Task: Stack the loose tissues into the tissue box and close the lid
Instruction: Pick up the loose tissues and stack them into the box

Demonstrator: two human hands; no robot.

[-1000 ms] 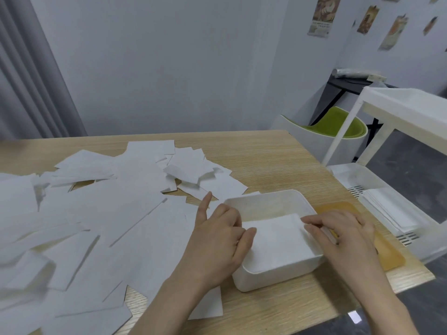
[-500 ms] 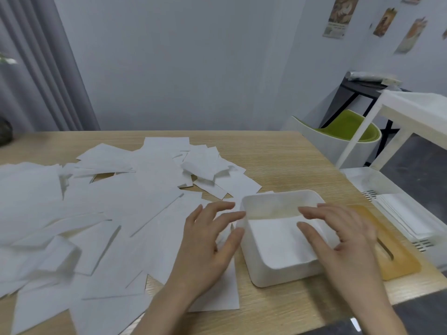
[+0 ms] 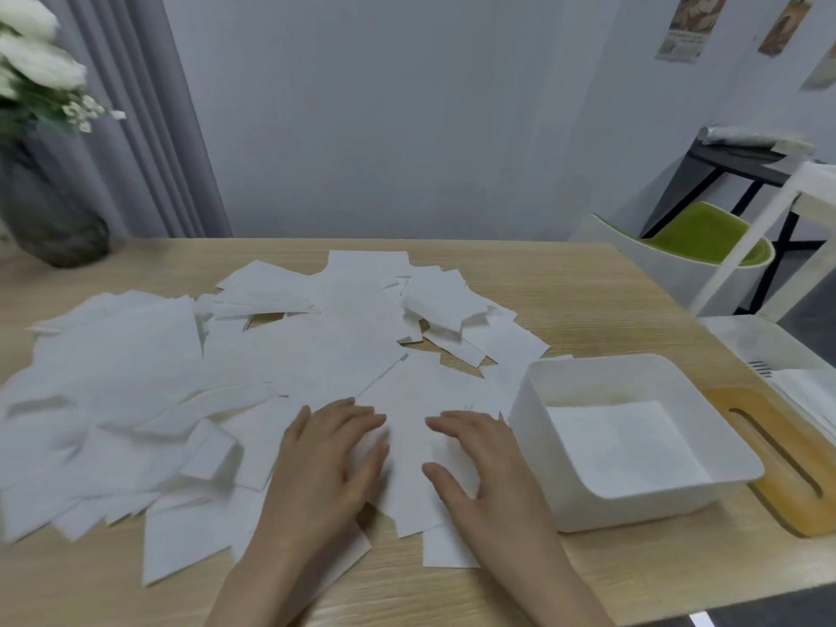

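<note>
We are resting our left hand (image 3: pixel 328 463) and right hand (image 3: pixel 479 468) flat, fingers relaxed and grasping nothing, on the loose tissues (image 3: pixel 253 377) spreading over the wooden table (image 3: pixel 565 287). They are looking light, limp and easily torn, so we are judging a corner pinch best. The tissue box (image 3: pixel 633 445) is sitting just right, its lid (image 3: pixel 787 468) beside it. Beyond are a vase (image 3: pixel 49 210) and a green chair (image 3: pixel 701 246).

Open tissue box (image 3: pixel 633 450) top; bare table (image 3: pixel 565 282) behind.
</note>
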